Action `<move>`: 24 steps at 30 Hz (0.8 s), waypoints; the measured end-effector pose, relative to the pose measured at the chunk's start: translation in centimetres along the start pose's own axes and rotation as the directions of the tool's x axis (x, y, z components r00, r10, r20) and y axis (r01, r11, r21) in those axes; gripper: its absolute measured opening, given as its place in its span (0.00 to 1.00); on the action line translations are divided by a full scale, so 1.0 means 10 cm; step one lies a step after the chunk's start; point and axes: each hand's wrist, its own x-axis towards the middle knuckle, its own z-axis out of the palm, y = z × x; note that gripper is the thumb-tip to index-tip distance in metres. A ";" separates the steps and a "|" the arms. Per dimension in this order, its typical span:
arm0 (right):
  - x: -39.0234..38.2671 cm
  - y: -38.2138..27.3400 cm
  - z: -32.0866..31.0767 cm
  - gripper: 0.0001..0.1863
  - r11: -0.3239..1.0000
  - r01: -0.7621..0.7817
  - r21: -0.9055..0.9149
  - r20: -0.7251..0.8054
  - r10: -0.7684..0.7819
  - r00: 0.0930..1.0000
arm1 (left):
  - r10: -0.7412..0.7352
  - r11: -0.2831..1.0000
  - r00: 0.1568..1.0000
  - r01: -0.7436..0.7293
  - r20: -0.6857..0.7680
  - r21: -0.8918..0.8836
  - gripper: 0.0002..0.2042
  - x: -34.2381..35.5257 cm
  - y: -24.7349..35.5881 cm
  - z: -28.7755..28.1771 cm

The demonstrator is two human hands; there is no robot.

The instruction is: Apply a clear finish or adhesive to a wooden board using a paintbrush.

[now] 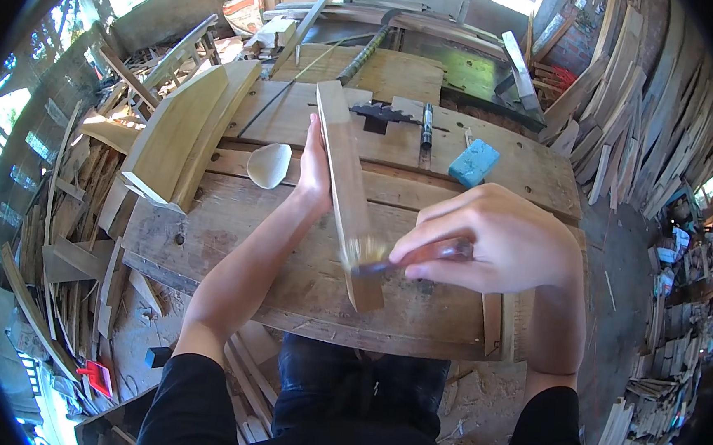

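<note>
My left hand point(315, 170) grips a long, pale wooden board point(337, 147) along its left side, holding it tilted upright over the workbench point(223, 238). In my right hand point(492, 236) is a brush point(370, 258) with a dark wooden handle; its bristles are motion-blurred against the lower part of the board. A saw blade point(389, 111) pokes up through the bench top beyond the board. Near it lie a dark cylindrical tube point(427, 126) and a light blue block point(473, 161). A cream, roughly round piece point(268, 165) lies left of my left hand.
Curved pale wooden pieces point(177, 131) rest on the bench's left. Long rods and planks point(304, 20) lie at the back, beside a dark metal top point(487, 74). Timber stacks point(629, 101) line the right, scrap wood point(73, 260) fills the left floor, and a red dustpan point(97, 378) sits lower left.
</note>
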 end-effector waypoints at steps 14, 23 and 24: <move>0.26 0.28 0.22 0.14 0.980 -0.029 0.197 -0.114 0.052 0.992 | -0.033 0.999 0.998 0.032 0.057 0.018 0.28 -0.01 0.06 0.01; 0.24 0.36 0.01 0.10 0.975 -0.170 0.145 -0.585 0.223 0.779 | -0.154 0.983 0.978 0.166 0.141 -0.081 0.30 -0.12 0.13 0.16; 0.28 0.43 0.05 0.10 0.975 -0.172 0.140 -0.588 0.222 0.778 | -0.152 0.983 0.977 0.165 0.147 -0.081 0.30 -0.11 0.13 0.17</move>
